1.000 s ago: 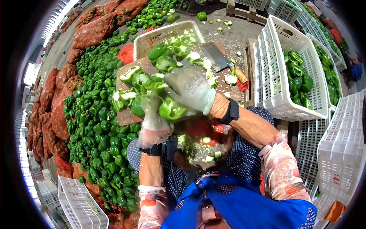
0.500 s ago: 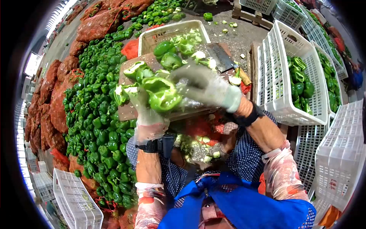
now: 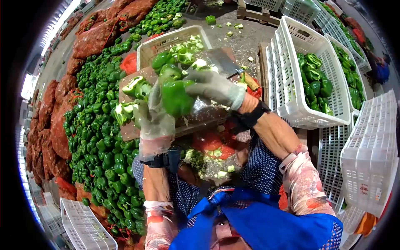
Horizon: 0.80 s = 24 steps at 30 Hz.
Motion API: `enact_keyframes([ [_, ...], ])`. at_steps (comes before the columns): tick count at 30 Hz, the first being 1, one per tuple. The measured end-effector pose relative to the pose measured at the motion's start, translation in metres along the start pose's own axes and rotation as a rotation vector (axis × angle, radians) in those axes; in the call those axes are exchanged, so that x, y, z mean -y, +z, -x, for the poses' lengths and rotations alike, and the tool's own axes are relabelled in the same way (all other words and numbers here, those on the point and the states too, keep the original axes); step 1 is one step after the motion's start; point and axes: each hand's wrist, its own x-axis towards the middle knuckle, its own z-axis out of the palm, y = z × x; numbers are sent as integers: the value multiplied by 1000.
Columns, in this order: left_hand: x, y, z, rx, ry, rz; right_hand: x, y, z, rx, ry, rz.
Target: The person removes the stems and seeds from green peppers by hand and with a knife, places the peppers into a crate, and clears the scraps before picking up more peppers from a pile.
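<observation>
Concrete market floor, seen from above. Item one: wooden cutting board (image 3: 130, 131), propped at lap height in front of the person, with loose pepper halves (image 3: 134, 86) lying along its left and far parts. Item two: cut peppers (image 3: 175, 98), one green clump, raised just above the middle of the board and gripped between both hands. Left hand (image 3: 153, 121), in a thin clear glove, cupped with fingers upright against the near left side of the clump. Right hand (image 3: 216, 88), in a grey knit glove, fingers spread and curved over the clump's right side, so that the two palms press it from opposite sides. Item three: cleaver (image 3: 221, 59), flat on the board's far right corner, untouched. Item four: beige crate (image 3: 146, 46) beyond the board, holding pale trimmings. Item five: white crate (image 3: 291, 106) to the right, partly filled with green pieces. Item six: heap of whole peppers (image 3: 104, 139) on the floor to the left, with red mesh sacks (image 3: 98, 35) behind it.
</observation>
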Motion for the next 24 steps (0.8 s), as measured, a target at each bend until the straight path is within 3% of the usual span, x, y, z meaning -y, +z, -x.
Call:
enact_keyframes([
  [2, -2, -14, -4, -21, 36, 74, -2, -20, 6, -150, -36, -75],
  [3, -7, -22, -8, 8, 65, 129, 16, -40, 21, -138, -16, -359],
  [4, -14, -18, -6, -91, 53, 159, -16, -65, 13, -313, -605, 16],
  [5, -18, -22, -6, -75, 57, 163, -22, -95, 22, -360, -441, -636],
  [6, -21, -29, -4, -58, 55, 172, 4, -104, 47, -434, -383, -886],
  [7, -23, -35, -2, -43, 51, 186, -21, -147, 62, -558, -438, -1025],
  [8, -26, -36, 1, 2, 70, 210, -16, -154, 86, -517, -495, -1331],
  [9, -30, -42, 3, 11, 99, 192, -16, -156, 105, -439, -471, -1276],
  [11, -36, -56, 3, 37, 107, 261, -58, -157, 115, -479, -205, -1084],
  [13, -44, -47, 6, 5, 142, 169, -36, -97, 103, -664, 210, -132],
  [15, -47, -56, 5, -2, 139, 202, -32, -84, 81, -373, 454, 490],
  [17, -51, -58, 10, 1, 160, 214, -48, -76, 51, -196, 520, 941],
  [19, -58, -61, 8, 5, 190, 211, -79, -69, 28, -41, 521, 1148],
  [20, -61, -62, 9, 5, 194, 200, -95, -62, 24, -32, 434, 1209],
  [21, -62, -62, 11, 3, 193, 189, -87, -46, 19, 38, 532, 1176],
  [23, -62, -59, 13, -8, 197, 151, -97, -19, 19, -91, 220, 1278],
  [24, -60, -57, 14, -31, 195, 111, -98, -11, 4, -41, 321, 1228],
])
